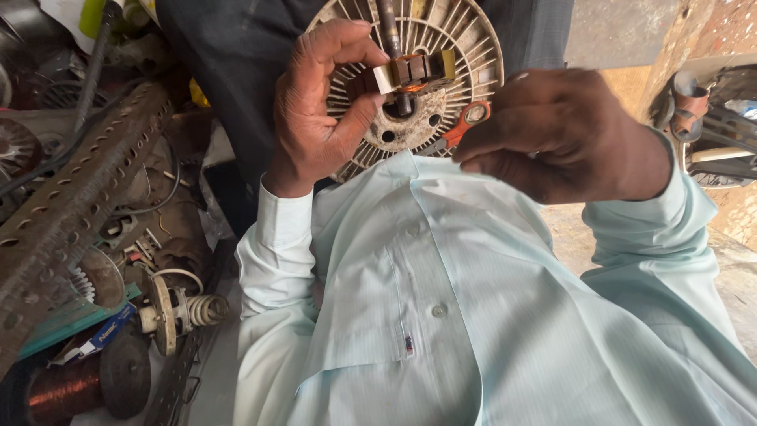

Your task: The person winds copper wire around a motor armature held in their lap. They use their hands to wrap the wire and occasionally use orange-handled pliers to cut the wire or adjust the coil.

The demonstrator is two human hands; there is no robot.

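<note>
Left hand [319, 110] pinches a copper-wound motor core [412, 72] above a ribbed round housing [465, 35].

Daylit workshop: rough reddish wall [710, 31], pale concrete floor [733, 276], perforated metal bar [71, 213] amid clutter.

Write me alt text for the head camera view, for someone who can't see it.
Seen from above, a person in a pale green shirt holds a small motor core in the left hand and orange-handled scissors in the right hand, above a round ribbed fan housing. Metal parts and wire coils lie at left.
</note>
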